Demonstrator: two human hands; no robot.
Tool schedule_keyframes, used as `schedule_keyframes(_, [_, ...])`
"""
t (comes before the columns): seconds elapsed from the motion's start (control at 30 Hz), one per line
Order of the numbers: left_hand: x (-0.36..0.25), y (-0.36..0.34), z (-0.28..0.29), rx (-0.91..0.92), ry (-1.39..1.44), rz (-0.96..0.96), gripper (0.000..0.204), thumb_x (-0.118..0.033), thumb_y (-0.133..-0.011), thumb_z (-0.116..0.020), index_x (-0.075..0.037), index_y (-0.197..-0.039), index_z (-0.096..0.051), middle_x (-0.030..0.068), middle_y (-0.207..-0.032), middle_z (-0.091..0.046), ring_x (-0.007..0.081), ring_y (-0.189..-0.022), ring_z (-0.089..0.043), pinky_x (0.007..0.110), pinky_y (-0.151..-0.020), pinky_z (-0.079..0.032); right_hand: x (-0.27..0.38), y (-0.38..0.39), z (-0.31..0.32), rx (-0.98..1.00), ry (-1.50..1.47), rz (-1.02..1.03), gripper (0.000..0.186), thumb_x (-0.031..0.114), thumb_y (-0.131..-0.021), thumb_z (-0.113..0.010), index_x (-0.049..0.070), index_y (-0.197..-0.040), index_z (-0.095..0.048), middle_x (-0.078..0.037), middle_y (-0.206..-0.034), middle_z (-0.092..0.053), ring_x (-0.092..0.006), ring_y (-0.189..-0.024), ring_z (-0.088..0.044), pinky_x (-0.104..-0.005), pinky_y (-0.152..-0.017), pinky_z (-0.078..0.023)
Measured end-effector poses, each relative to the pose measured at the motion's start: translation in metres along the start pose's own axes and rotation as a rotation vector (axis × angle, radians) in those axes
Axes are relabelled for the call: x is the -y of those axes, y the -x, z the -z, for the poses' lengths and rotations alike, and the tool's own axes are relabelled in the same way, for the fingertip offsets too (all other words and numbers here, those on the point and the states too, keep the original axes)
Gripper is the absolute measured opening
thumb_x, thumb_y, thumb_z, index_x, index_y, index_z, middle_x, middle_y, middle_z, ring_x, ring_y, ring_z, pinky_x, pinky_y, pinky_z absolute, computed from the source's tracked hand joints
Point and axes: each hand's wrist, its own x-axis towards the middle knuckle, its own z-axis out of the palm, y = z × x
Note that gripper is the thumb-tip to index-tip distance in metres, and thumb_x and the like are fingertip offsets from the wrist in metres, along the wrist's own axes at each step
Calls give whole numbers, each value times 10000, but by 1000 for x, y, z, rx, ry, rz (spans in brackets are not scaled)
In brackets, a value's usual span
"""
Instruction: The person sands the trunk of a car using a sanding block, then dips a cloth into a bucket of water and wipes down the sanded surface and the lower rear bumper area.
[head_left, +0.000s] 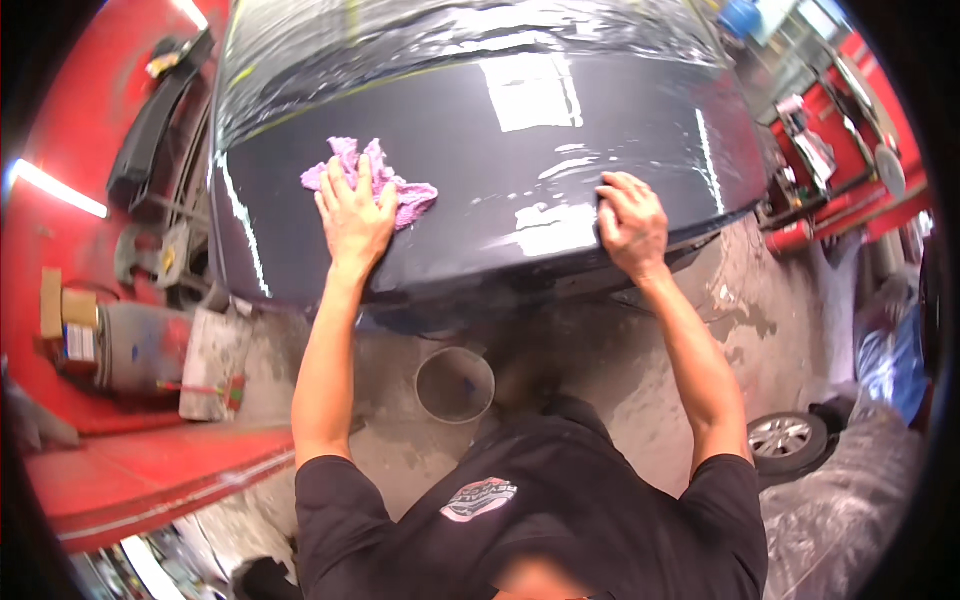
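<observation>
Pink cloth [414, 201], crumpled, sits on the left part of the dark glossy car panel [440, 150], directly under the left hand [356, 218]. Key relation: cloth is below the fingers and spills past them, far-left beyond the tips and right past the thumb; long axis roughly far-left to near-right, so it crosses the fingers, which point far. Left hand is the nearer one, in contact; right hand [633, 226] is well apart, off to the right. Left pose: palm down, fingers slightly spread and nearly straight, pressed over the cloth rather than closed round it, thumb angled right; can't tell if any fold is pinched underneath. Right pose: back of hand up, fingers loosely bent, tips at the panel near its near edge, no object showing; palm hidden. Both forearms reach far from the near side, elbows out. Clear plastic film [330, 70] covers the far side; bucket [418, 384] on the floor, near side, between the forearms.
</observation>
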Motion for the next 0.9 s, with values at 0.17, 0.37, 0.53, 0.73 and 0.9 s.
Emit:
schedule_keyframes(0.17, [-134, -90, -50, -128, 93, -289, 529, -280, -988, -529, -18, -1448, -533, 308, -1484, -449, 453, -1412, -396, 534, -1161, -329, -7, -1, 16, -78, -141, 32, 165, 80, -803, -659, 15, -946, -709, -127, -1026, -709, -318, -1019, -672, -433, -951, -521])
schedule_keyframes(0.37, [-311, -160, -102, -126, 379, -534, 499, -166, -904, -575, 2, -1374, -560, 266, -1450, -508, 420, -1337, -477, 538, -1118, -368, -23, 11, 9, -118, -341, 135, 217, 113, -752, -704, -11, -930, -699, -149, -972, -701, -310, -958, -677, -437, -908, -541])
schedule_keyframes(0.53, [-449, -212, -142, -50, 322, -601, 497, -171, -941, -550, -34, -1418, -536, 259, -1487, -469, 434, -1376, -444, 527, -1146, -369, -38, 16, 16, -100, -472, 218, 185, 166, -710, -709, 37, -836, -670, -114, -898, -652, -286, -951, -639, -404, -939, -511])
schedule_keyframes(0.73, [-520, -245, -146, 155, 330, -688, 453, -149, -927, -598, -63, -1372, -586, 203, -1449, -518, 413, -1285, -540, 510, -1074, -456, -94, 24, 32, -123, -507, 351, 297, 169, -729, -734, 10, -978, -709, -134, -1083, -681, -312, -1109, -629, -503, -1054, -460])
schedule_keyframes(0.9, [-425, -209, -125, 75, 381, -690, 508, -90, -795, -607, -61, -1299, -658, 211, -1374, -549, 427, -1259, -530, 504, -1085, -433, -240, 39, 81, -178, -332, 14, 238, 50, -782, -657, 19, -1014, -694, -155, -1058, -691, -338, -1015, -661, -478, -944, -513])
